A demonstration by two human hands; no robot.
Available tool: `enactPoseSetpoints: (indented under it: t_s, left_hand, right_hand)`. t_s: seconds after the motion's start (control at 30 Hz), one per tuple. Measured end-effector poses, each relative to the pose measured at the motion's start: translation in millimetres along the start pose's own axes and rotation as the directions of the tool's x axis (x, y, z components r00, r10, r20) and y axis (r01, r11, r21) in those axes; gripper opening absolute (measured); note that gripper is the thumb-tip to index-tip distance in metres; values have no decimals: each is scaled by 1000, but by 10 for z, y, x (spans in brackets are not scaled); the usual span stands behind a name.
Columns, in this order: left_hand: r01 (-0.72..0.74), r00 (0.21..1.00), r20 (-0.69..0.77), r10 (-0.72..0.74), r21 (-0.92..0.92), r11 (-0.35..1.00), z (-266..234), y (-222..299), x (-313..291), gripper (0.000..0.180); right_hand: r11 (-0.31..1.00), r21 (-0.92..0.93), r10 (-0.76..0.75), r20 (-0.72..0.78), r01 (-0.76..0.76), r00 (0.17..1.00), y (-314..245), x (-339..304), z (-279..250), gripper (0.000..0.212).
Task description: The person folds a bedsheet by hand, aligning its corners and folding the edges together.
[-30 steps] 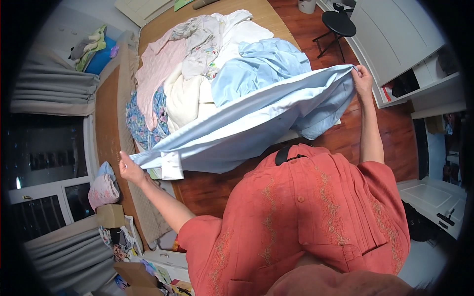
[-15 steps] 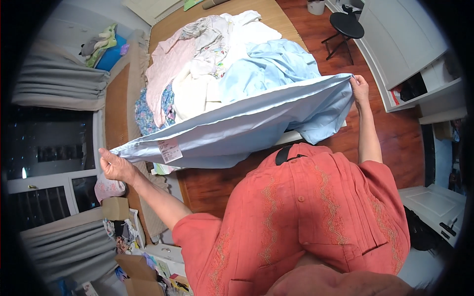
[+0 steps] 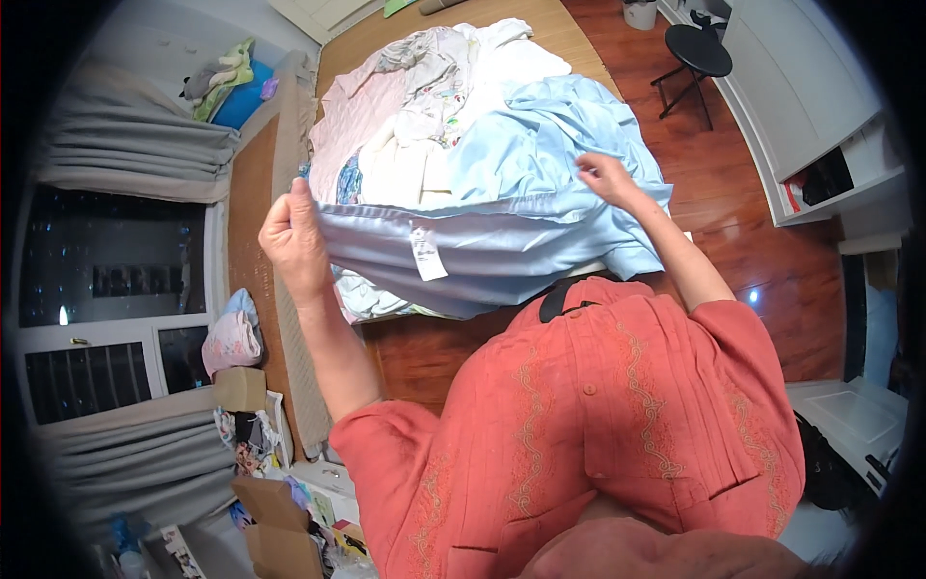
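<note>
Big change: your R hand (image 3: 610,180) has let go of the far R corner and come well inward. Its fingers are now loosely half-curled above the cloth, w/ nothing visible between them; can't tell if the tips brush fabric.

Your L hand (image 3: 297,236) is a tight fist, thumb up, on the L end of the light-blue, smooth woven cloth sheet (image 3: 511,246). Edge runs right up to the fist, so it's prob. a firm hold, though the pinch itself is hidden behind the hand.

The sheet was pulled taut on a diagonal btwn both hands a sec ago; now its upper edge runs approx. level and sags a bit. It lies along the near side of the bed w/ the woven tan mat (image 3: 569,39), draped down in front of you, R part resting loose. The small white rectangular tag (image 3: 426,255) hangs from it, nearer the middle of your view than before.

Meaning: only one end is under control, b/c the R side has no visible hold, so tension across it is gone. Beyond lies crumpled light-blue fabric (image 3: 550,125); can't tell if it's the same piece. Next to that, cream soft cloth (image 3: 410,179) and a pale-pink thin garment (image 3: 347,116).
</note>
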State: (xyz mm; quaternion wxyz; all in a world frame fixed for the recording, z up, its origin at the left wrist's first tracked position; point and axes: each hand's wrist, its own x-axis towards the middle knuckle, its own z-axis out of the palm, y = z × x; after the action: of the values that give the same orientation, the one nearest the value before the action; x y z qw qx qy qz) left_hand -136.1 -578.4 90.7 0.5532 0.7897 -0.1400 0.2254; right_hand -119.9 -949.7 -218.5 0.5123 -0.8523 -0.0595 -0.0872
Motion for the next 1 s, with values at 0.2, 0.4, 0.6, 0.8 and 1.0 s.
enactPoseSetpoints:
  t_s: [0.2,0.4,0.6,0.8,1.0]
  left_hand:
    - [-49,997,61,45,63,997,161,145,-121,40]
    - [-41,997,70,39,28,999,168,212,-192,39]
    - [-75,995,65,74,11,997,43,179,-244,37]
    - [-78,996,39,77,22,997,-60,167,-329,34]
    - [-111,993,42,109,52,992,-32,287,-372,38]
  right_hand:
    - [920,189,-383,238,345,892,-1469,-5,179,18]
    - [883,198,-462,197,426,865,-1643,-88,493,20]
    - [902,32,-422,277,431,863,-1379,-139,705,15]
    - [917,120,-394,128,380,910,-1413,-172,532,12]
    - [907,34,-420,118,419,900,-1364,-32,437,12]
